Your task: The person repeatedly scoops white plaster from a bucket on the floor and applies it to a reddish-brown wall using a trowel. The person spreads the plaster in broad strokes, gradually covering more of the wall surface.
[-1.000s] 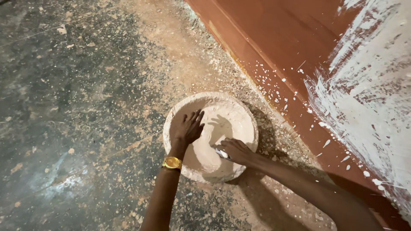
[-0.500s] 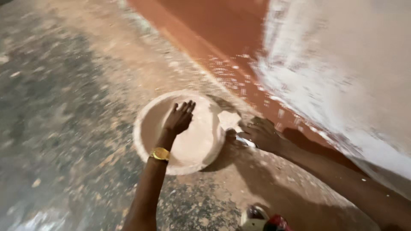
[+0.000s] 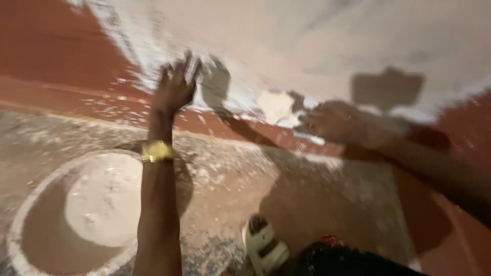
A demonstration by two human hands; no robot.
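The wall (image 3: 317,46) fills most of your view: its upper part is coated in pale plaster, while the red-brown band along its foot stays bare and flecked with white splashes. Below it the floor (image 3: 307,204) is dusty and spattered. At lower left sits the round basin (image 3: 30,220), holding a mound of white plaster (image 3: 102,199), placed near the wall so it lies within your reach. Your left hand (image 3: 174,89) is raised with its fingers spread apart, flat toward the wall and holding nothing; a gold wristwatch (image 3: 156,151) sits on that wrist. Your right hand (image 3: 335,122) is blurred, its grip closed on what looks like a trowel carrying a lump of plaster (image 3: 276,107), held just at the wall's bare band. Your sandalled foot (image 3: 263,248) rests on the floor at the bottom edge.
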